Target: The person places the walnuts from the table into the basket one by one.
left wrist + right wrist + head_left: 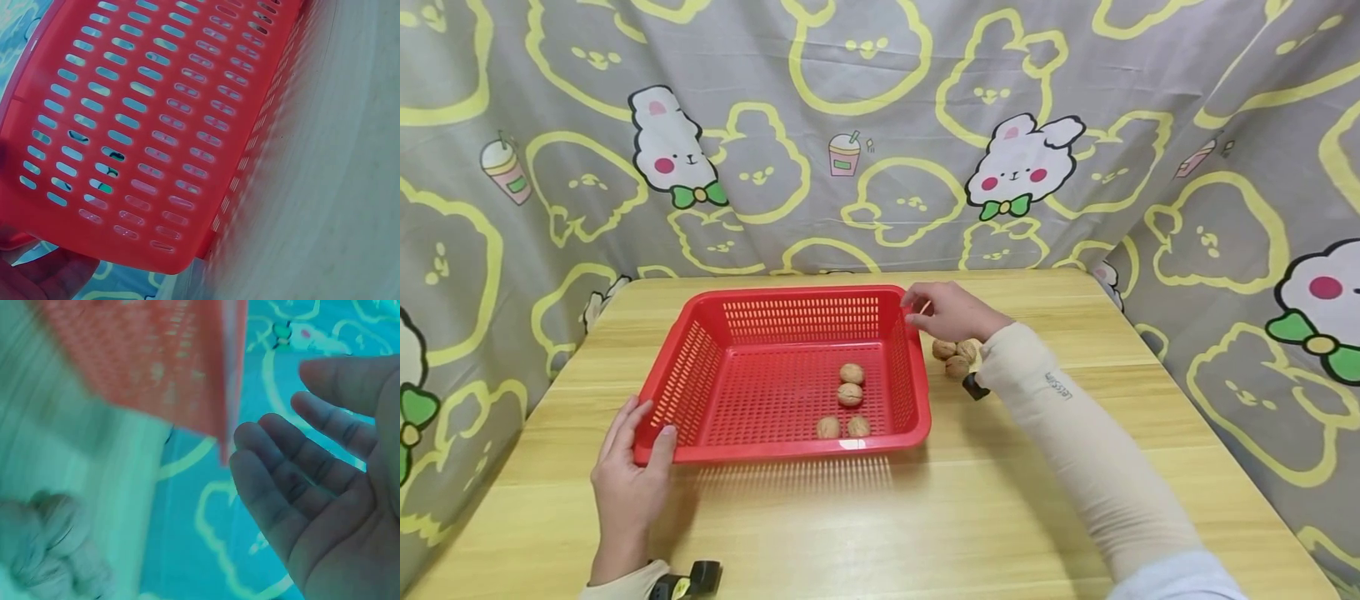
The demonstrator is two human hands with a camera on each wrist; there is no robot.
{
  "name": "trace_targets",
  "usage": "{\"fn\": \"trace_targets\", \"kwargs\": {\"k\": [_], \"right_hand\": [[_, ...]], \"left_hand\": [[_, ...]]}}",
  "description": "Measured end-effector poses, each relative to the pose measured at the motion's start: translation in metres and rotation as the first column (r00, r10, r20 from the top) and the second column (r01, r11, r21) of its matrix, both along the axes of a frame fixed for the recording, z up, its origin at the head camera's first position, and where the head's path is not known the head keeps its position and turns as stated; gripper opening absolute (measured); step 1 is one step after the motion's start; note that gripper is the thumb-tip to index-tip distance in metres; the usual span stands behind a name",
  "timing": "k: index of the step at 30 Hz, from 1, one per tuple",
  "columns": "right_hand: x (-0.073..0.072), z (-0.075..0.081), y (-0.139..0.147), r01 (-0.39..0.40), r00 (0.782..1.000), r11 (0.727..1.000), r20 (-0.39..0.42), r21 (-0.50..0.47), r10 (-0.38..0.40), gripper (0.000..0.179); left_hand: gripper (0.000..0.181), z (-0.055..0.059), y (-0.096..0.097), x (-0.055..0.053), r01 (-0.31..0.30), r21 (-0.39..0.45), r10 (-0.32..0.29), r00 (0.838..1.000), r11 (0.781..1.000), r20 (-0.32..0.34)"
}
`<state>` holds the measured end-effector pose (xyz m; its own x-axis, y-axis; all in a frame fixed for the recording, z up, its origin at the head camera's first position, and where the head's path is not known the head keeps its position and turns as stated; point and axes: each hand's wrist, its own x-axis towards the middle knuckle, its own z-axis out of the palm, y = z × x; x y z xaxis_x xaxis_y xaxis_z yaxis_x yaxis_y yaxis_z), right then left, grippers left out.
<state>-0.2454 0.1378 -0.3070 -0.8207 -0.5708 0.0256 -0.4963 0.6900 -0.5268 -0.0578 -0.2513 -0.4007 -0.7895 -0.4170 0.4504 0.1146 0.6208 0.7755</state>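
Observation:
A red slotted plastic basket [790, 457] is on the wooden table, with several walnuts [850, 394] lying inside at its right side. My left hand [631, 479] grips the near left corner, thumb over the rim and fingers along the outer side. In the left wrist view, fingers [53, 275] show at the lower left beside the basket wall [144, 112]. At the far right corner is my right hand [951, 308], its fingertips right by the rim. The right wrist view shows that hand [337, 481] with loosely bent fingers and nothing in the palm.
Several more walnuts [957, 367] sit in a small pile on the table [820, 533], just right of the basket and below the right wrist. A patterned grey curtain [895, 133] hangs behind the table and along both sides.

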Motion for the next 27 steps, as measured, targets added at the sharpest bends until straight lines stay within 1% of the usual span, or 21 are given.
{"fn": "trace_targets", "kwargs": {"k": [3,7,11,16,20,24,27], "right_hand": [[-0.006,-0.013,0.015,0.035,0.999,0.998,0.019,-0.051,-0.035,0.019],[-0.011,-0.029,0.033,0.082,0.995,0.994,0.056,-0.069,-0.078,0.021],[-0.012,-0.042,0.047,0.132,0.989,0.991,0.066,-0.037,-0.129,0.022],[-0.011,-0.053,0.058,0.195,0.977,0.980,0.084,0.043,-0.198,0.028],[-0.012,-0.066,0.066,0.187,0.978,0.978,0.074,0.097,-0.194,0.031],[-0.013,-0.076,0.070,0.148,0.987,0.982,0.042,0.117,-0.154,0.022],[-0.013,-0.080,0.071,0.127,0.991,0.983,0.033,0.129,-0.132,0.021]], "left_hand": [[0.041,0.000,0.000,0.000,0.000,0.002,0.000,1.000,1.000,0.002],[0.041,0.001,0.001,0.000,-0.001,0.003,0.001,1.000,1.000,-0.002],[0.041,0.001,0.002,0.000,0.002,0.005,-0.002,1.000,1.000,-0.006],[0.041,0.002,0.002,0.000,0.002,0.006,-0.002,1.000,1.000,0.005],[0.042,0.002,0.001,0.001,0.000,-0.002,0.000,1.000,1.000,0.013],[0.042,0.002,0.001,0.001,0.002,-0.004,-0.002,1.000,1.000,0.007],[0.042,0.002,0.001,0.001,0.000,-0.002,0.000,1.000,1.000,0.010]]}}
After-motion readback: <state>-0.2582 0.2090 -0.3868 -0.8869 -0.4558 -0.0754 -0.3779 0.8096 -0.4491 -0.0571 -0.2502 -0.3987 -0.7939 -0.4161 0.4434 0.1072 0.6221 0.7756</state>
